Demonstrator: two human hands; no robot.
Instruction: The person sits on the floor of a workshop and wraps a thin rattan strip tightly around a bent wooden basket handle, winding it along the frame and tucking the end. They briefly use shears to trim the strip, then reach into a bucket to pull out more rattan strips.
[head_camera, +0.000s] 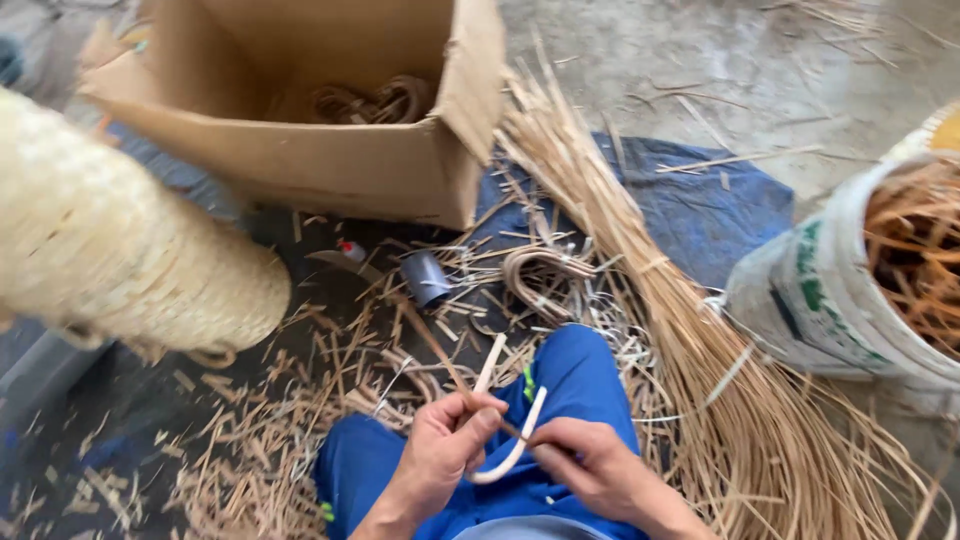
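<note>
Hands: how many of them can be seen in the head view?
2. The left hand and the right hand are low in the middle, both gripping a bent pale cane strip over the blue trousers.

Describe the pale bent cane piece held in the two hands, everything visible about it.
The bent cane piece is a smooth, pale cream rod, seemingly peeled rattan, curved into a U. One arm rises past the left hand, whose thumb and fingers pinch it; the other arm ends near the right hand, which grips beside the bend. A thin brown strip crosses it. It sits over the blue-trousered knee.
</note>
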